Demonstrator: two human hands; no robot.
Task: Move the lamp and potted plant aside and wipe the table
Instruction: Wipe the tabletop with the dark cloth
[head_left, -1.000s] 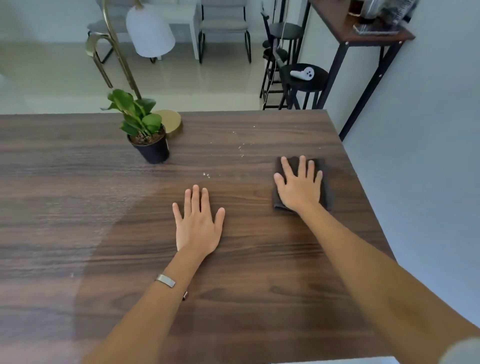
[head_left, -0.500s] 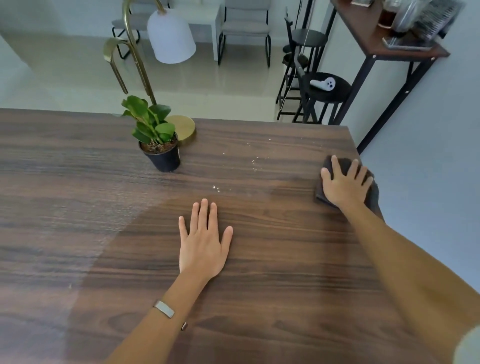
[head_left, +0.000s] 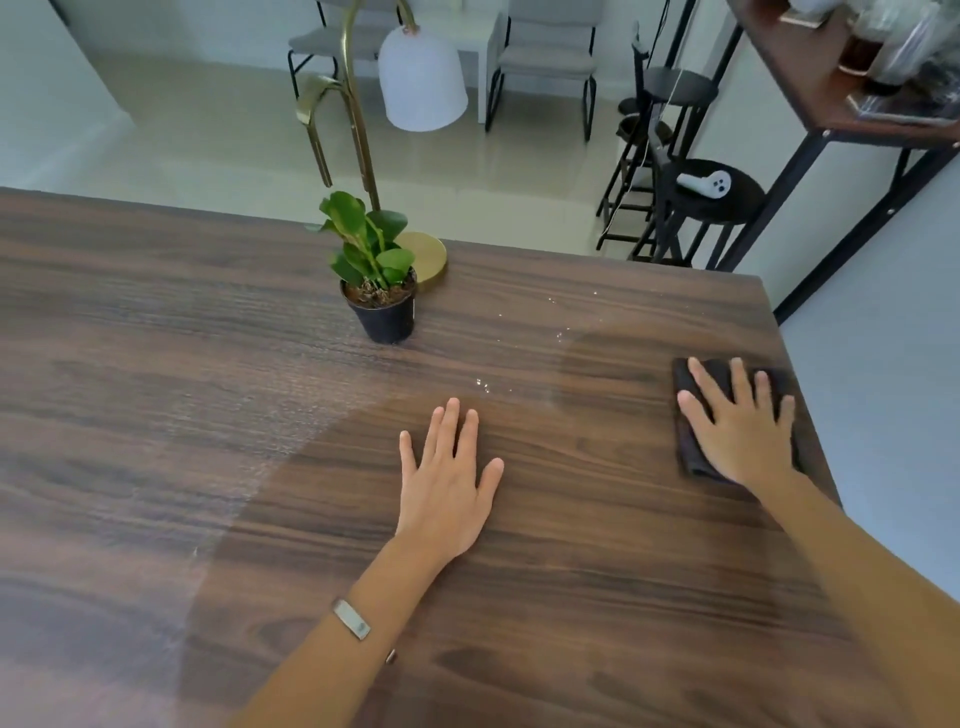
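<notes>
The big dark brown wooden table has a streaky grain and a soft, dull shine. The folded dark grey cloth looks soft and matt. The little black plastic pot is smooth, and its green leaves are glossy. The lamp's round gold metal base and bent gold metal stem shine, and its white bell-shaped shade looks smooth and matt.

One view only, from a wide-angle camera worn on the head, looking forward and down across the bench. Both forearms reach in from the lower edge, so the near bench fills most of the frame. The far edge, the floor and the chairs beyond sit at the top, bent by the lens.
</notes>
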